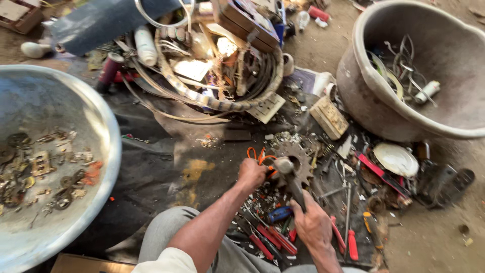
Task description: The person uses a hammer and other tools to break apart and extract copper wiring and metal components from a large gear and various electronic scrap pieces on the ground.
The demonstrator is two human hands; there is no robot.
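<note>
With my left hand (251, 173) closed on the orange-handled pliers (260, 156) and my right hand (312, 222) gripping the grey-headed steel hammer (290, 177), I'm mid-strike over the rusty toothed sprocket (299, 156) on the floor, so careful aim comes next.

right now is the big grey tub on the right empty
No, the grey tub holds bent metal wire pieces and a small white cylinder.

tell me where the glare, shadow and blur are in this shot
Head view: sun glare whitens the metal basin rim and blows out bright patches in the scrap pile; the black mat beside the left hand lies in shade; the grey tub bulges with wide-lens distortion at the edge; the right hand and hammer look slightly soft.
</note>
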